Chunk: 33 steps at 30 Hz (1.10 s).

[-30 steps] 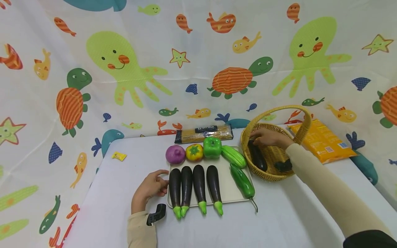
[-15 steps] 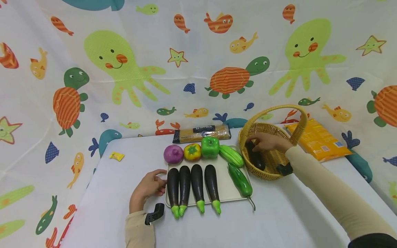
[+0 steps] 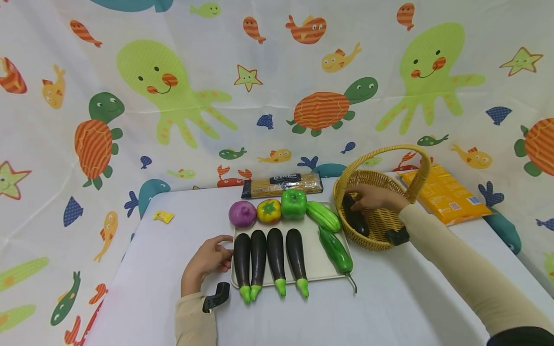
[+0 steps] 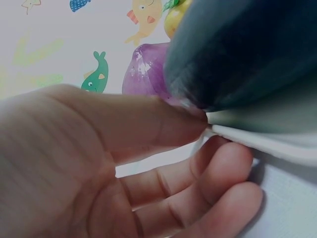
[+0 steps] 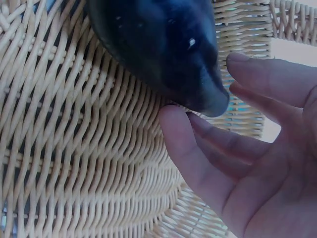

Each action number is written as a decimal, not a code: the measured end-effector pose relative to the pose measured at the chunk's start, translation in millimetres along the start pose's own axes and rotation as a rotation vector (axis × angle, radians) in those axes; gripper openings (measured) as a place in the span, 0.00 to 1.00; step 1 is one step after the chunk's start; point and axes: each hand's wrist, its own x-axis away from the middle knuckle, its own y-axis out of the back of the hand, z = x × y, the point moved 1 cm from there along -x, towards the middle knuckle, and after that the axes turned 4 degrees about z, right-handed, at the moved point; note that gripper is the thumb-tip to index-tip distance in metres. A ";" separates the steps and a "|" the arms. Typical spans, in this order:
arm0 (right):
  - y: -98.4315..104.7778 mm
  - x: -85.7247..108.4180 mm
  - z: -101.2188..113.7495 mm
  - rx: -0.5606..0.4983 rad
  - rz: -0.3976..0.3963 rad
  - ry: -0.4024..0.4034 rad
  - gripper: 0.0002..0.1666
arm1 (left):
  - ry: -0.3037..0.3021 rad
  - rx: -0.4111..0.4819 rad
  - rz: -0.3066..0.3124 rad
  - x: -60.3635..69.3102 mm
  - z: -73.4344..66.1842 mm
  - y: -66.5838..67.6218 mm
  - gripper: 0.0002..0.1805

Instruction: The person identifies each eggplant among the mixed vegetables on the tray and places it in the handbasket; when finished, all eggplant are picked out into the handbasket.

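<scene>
My left hand (image 3: 209,258) pinches the left rim of a cream tray (image 3: 318,259), with the thumb above and the other fingers curled below in the left wrist view. Several dark eggplants (image 3: 276,252) with green stems lie side by side on the tray, the nearest just above my left thumb (image 4: 168,121). At the right, my right hand (image 3: 374,198) reaches into a wicker basket (image 3: 372,244). Inside leans another eggplant (image 3: 358,223). In the right wrist view its rounded end (image 5: 210,96) sits between spread thumb and fingers; firm contact is not visible.
A purple onion (image 3: 242,214), yellow pepper (image 3: 269,211), green bell pepper (image 3: 294,204), cucumber (image 3: 323,216) and long green pepper (image 3: 336,251) line the tray. Behind lies a spaghetti pack (image 3: 282,186). An orange bag (image 3: 446,197) is right of the basket, a yellow packet (image 3: 163,216) far left.
My right hand has shifted slightly over the eggplant's upper end, its fingers spreading a little. My left hand stays at the tray's rim. The head view has shifted slightly.
</scene>
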 end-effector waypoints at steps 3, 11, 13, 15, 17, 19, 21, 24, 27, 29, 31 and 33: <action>0.5 3.7 1.8 0.020 -0.015 -0.016 0.30 | -0.008 0.005 0.004 -0.1 0.0 0.0 0.25; -0.8 15.7 4.6 0.026 -0.011 -0.041 0.32 | 0.004 -0.009 -0.005 1.8 -2.6 0.1 0.24; -1.7 16.7 4.9 0.037 0.000 -0.048 0.33 | 0.005 -0.003 0.001 2.0 -3.1 -0.4 0.24; -2.5 16.1 6.0 0.039 0.012 -0.061 0.34 | 0.009 -0.003 0.002 1.8 -3.3 0.0 0.24; -3.6 14.5 6.6 0.030 0.019 -0.075 0.35 | 0.018 -0.002 -0.002 1.2 -3.1 0.3 0.24; -4.8 11.8 6.5 -0.003 0.029 -0.087 0.35 | 0.026 -0.007 -0.007 0.4 -2.4 0.4 0.23; -5.8 9.1 5.7 -0.041 0.035 -0.102 0.37 | 0.030 -0.009 -0.011 -0.2 -1.5 0.3 0.23; -6.5 5.6 4.7 -0.080 0.047 -0.115 0.37 | 0.028 -0.009 -0.014 -0.7 -0.8 0.4 0.23; -6.1 3.1 3.7 -0.092 0.052 -0.119 0.38 | 0.027 -0.015 -0.014 -0.6 -0.6 0.6 0.23; -5.3 2.1 3.4 -0.096 0.060 -0.111 0.38 | 0.029 -0.021 -0.016 -0.4 -0.9 0.8 0.23; -4.1 1.5 3.2 -0.099 0.064 -0.104 0.39 | 0.030 -0.028 -0.017 -0.1 -1.3 1.1 0.23; -2.8 1.9 4.0 -0.106 0.070 -0.096 0.39 | 0.029 -0.031 -0.018 0.2 -1.9 1.3 0.23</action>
